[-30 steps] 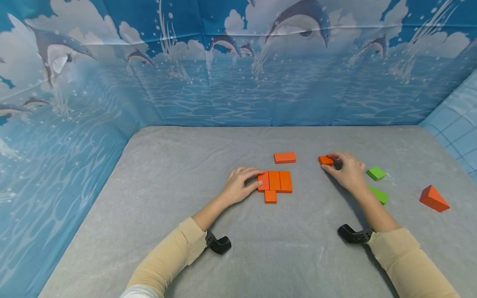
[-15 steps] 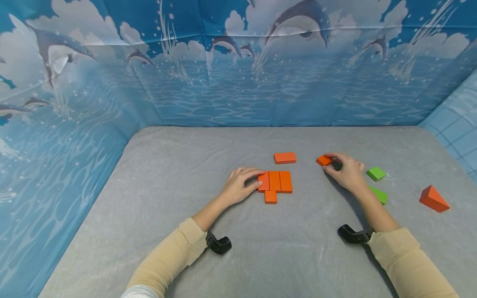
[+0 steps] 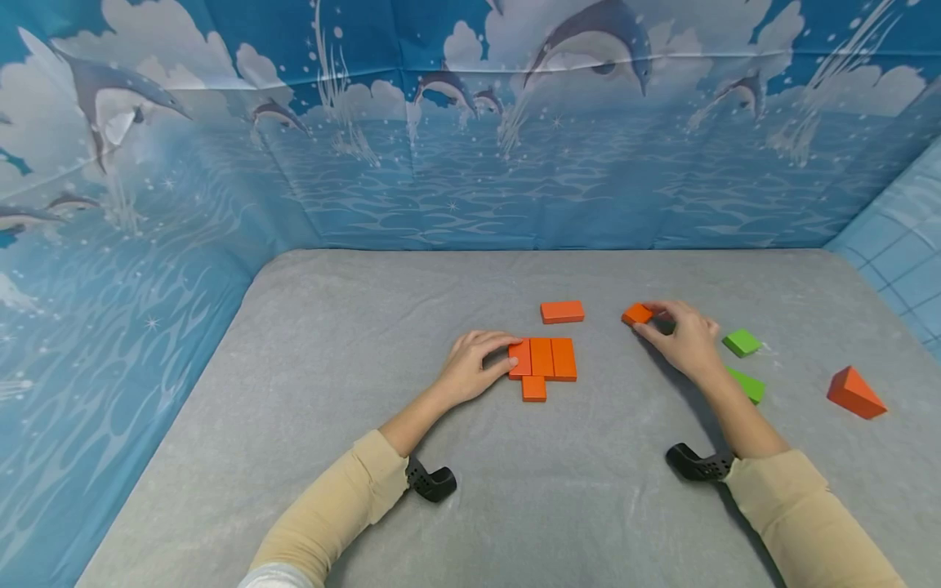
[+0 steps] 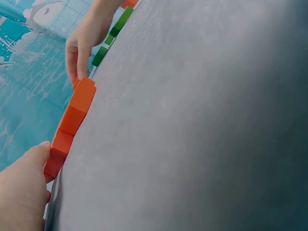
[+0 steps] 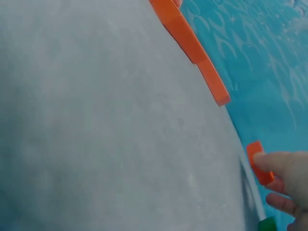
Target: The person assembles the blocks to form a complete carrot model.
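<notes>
My right hand [image 3: 687, 336] pinches a small orange block [image 3: 635, 314] between thumb and fingers at the right of the grey surface. In the right wrist view this orange block [image 5: 257, 159] appears tilted. My left hand [image 3: 470, 367] holds the leftmost block [image 3: 520, 359] of a row of orange blocks, its thumb and index finger at that block's left side. Side by side with it lie two more upright orange blocks [image 3: 553, 359]. A smaller orange block [image 3: 534, 389] touches the row's near edge. The remaining fingers of my left hand are partly hidden.
A lone orange block [image 3: 562, 312] lies behind the row. Right of my right hand are a green block [image 3: 742, 342] and another green block [image 3: 748, 385] partly covered by the forearm. Farther right lies an orange triangular block [image 3: 856, 393]. A dolphin-print curtain [image 3: 470, 180] borders the surface.
The small orange block in my right hand has turned and shifted slightly left between the fingers. My left hand and the row of blocks have stayed where they were.
</notes>
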### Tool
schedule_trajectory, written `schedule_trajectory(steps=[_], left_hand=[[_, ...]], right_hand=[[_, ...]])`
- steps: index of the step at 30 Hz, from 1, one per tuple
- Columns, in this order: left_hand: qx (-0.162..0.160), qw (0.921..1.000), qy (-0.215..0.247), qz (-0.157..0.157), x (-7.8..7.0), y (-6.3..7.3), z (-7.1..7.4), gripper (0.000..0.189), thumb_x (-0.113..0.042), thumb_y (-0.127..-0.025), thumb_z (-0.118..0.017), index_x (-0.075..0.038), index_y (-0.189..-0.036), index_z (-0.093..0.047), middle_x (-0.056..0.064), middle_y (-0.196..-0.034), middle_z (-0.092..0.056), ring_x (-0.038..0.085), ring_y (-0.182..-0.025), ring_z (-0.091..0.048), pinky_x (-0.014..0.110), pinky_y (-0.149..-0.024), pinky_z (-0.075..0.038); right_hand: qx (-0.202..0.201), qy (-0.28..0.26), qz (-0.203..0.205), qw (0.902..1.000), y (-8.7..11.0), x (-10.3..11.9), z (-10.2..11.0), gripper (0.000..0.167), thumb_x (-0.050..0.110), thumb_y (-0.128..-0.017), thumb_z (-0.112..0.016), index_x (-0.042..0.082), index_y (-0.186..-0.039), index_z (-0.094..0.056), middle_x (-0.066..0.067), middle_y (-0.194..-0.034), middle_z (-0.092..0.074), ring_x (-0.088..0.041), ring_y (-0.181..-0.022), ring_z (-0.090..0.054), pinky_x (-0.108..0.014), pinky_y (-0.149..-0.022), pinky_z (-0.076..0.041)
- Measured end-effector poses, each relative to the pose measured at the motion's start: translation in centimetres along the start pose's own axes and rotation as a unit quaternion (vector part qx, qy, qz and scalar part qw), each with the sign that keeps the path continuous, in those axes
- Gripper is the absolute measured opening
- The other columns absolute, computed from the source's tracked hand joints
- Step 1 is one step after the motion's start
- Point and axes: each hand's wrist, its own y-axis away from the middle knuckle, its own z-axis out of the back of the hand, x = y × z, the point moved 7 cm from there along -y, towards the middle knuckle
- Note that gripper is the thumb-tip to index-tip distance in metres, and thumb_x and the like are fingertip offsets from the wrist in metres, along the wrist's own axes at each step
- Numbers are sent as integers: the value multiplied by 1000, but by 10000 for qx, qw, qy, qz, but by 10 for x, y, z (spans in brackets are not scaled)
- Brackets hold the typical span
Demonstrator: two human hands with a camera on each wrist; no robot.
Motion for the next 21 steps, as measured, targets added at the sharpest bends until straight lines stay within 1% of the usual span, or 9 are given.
schedule_trajectory(steps=[4, 9, 12, 16, 18, 21], left_hand=[[-28, 10000, 27, -19, 0, 0, 0, 36, -33, -90, -57, -19, -124, -58, -1, -127, -54, 18, -119, -42, 42, -104, -23], [-53, 10000, 17, -38, 0, 0, 0, 37, -33, -90, -57, -19, -124, -58, -1, -127, -54, 19, -118, -42, 43, -104, -23], [-46, 10000, -7, -30, 1, 0, 0, 36, -33, -90, -57, -20, -124, -58, -2, -127, -54, 18, -118, -42, 42, -104, -24], [-45, 10000, -17, -24, 1, 0, 0, 36, -33, -90, -57, -21, -124, -58, -2, -127, -54, 18, -118, -42, 42, -103, -24], [-41, 10000, -38, -17, 2, -1, 0, 36, -33, -90, -57, -21, -124, -58, -2, -127, -54, 18, -118, -42, 41, -103, -24], [-16, 10000, -61, 10, 2, 0, 0, 37, -34, -90, -57, -21, -125, -57, -2, -128, -54, 17, -118, -42, 41, -103, -24]], right_hand=[[56, -263, 285, 9992, 1, 20, 3, 38, 18, -85, -66, -1, -116, -58, -23, -108, -56, -36, -95, -50, -62, -85, -17], [237, -567, 992, 9932, 7, 56, 0, 36, 11, -80, -70, 0, -113, -60, -19, -107, -58, -30, -92, -50, -54, -79, -21], [406, -745, 1374, 9869, 14, 74, -6, 37, 6, -77, -73, 1, -111, -61, -16, -104, -60, -29, -91, -51, -50, -78, -24], [793, -955, 1778, 9762, 27, 94, -18, 36, 5, -75, -74, 4, -109, -62, -11, -103, -61, -29, -91, -53, -49, -80, -27], [1020, -1010, 1983, 9696, 34, 102, -25, 36, 5, -74, -74, 5, -108, -63, -8, -103, -62, -28, -91, -54, -46, -79, -28], [1345, -1042, 2188, 9608, 44, 110, -33, 36, 7, -74, -75, 7, -108, -63, -5, -103, -62, -24, -92, -54, -41, -78, -27]])
